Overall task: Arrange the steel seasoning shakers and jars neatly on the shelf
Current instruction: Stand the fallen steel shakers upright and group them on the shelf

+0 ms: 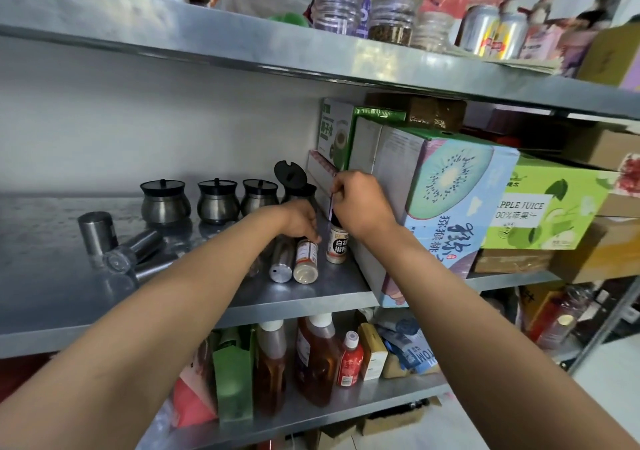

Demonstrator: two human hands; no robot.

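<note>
Three round steel jars with dark lids point(165, 200) point(217, 201) point(259, 197) stand in a row at the back of the steel shelf point(52, 276); a fourth jar point(300, 189) beside them has its lid tipped up. My left hand point(300, 222) rests on a lying glass seasoning bottle point(306, 260), next to a lying steel shaker point(281, 263). My right hand point(356, 203) grips the top of an upright pepper bottle point(337, 245). At the left one steel shaker point(97, 232) stands and two more point(135, 248) lie on their sides.
A kiwi drink carton point(446, 207) and an apple juice carton point(547, 207) crowd the shelf's right side, touching the pepper bottle's area. Glass jars point(391, 16) and cans sit on the shelf above. Sauce bottles point(315, 356) fill the shelf below.
</note>
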